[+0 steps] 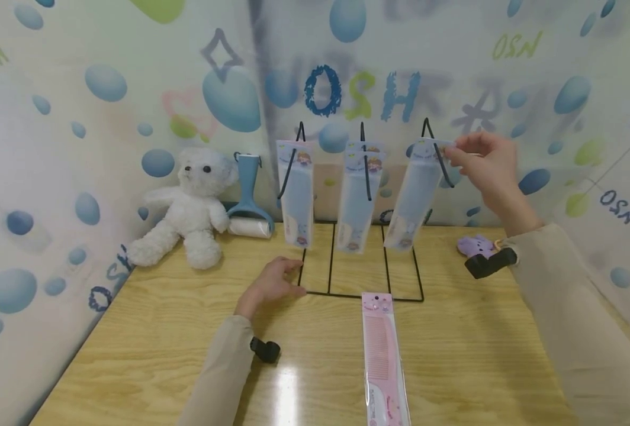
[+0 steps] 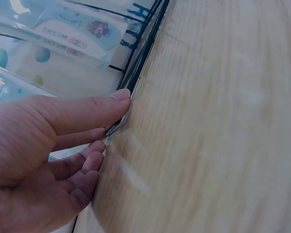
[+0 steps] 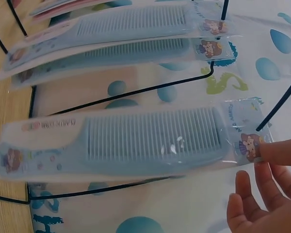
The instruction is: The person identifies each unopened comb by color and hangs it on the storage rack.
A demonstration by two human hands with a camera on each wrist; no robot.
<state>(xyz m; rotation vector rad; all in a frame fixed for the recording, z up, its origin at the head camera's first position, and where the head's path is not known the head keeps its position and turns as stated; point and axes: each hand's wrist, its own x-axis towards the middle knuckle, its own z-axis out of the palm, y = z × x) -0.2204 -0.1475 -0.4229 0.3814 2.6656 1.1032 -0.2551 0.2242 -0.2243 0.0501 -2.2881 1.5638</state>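
Nearest on the table [image 1: 160, 355] lies a pink comb pack [image 1: 383, 361], untouched. The left hand [image 1: 269, 285] rests with relaxed fingers on the wire rack's base [image 1: 347, 294]; if it lifts, the light rack could tip. Farther back, the right hand [image 1: 488, 165] pinches the blue comb pack [image 1: 413, 201] by its top at the right hook [image 1: 436, 151]; a loose pinch could drop it.

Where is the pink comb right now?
In the head view, the pink comb lies flat on the wooden table, near its front edge, just in front of the black wire rack.
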